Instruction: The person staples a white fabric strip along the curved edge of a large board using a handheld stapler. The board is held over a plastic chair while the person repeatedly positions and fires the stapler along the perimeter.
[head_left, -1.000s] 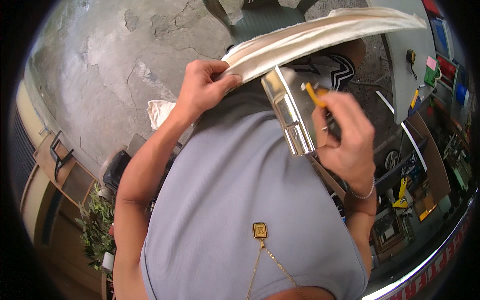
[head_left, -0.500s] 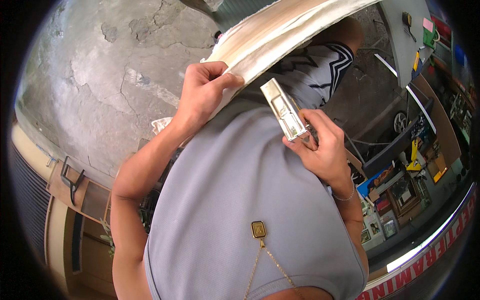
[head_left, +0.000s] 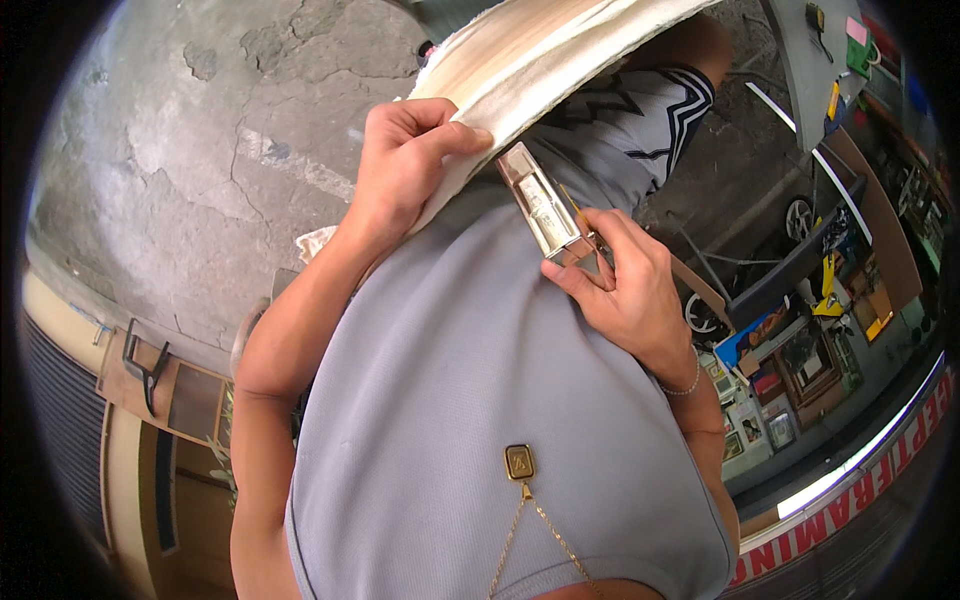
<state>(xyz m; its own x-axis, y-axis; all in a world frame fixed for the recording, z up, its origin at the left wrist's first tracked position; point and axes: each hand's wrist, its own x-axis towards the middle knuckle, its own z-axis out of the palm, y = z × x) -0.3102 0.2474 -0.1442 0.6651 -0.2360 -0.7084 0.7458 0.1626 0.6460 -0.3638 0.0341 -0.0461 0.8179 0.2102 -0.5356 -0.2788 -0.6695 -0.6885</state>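
Note:
My left hand (head_left: 405, 165) is closed on the edge of an off-white canvas (head_left: 560, 85), thumb pressed on top and fingers curled. The canvas lies along a long, curved-looking pale board or frame edge (head_left: 510, 45) that runs from my lap to the upper right. My right hand (head_left: 635, 295) grips a shiny metal staple gun (head_left: 543, 205) by its rear end. Its hollow chrome side faces up, and its front end is close to the canvas edge, just right of my left thumb. Whether the two touch, I cannot tell.
Below lies a cracked concrete floor (head_left: 190, 150). On the right stand a grey board (head_left: 800, 60) with hanging tools, a wheel (head_left: 798, 218) and several picture frames (head_left: 805, 375). At the left, a dark clamp (head_left: 145, 368) sits on a wooden panel.
My right hand has brought the staple gun up and left, nearer the canvas edge, and turned it slightly. My left hand keeps its pinch on the canvas, having shifted slightly upward.

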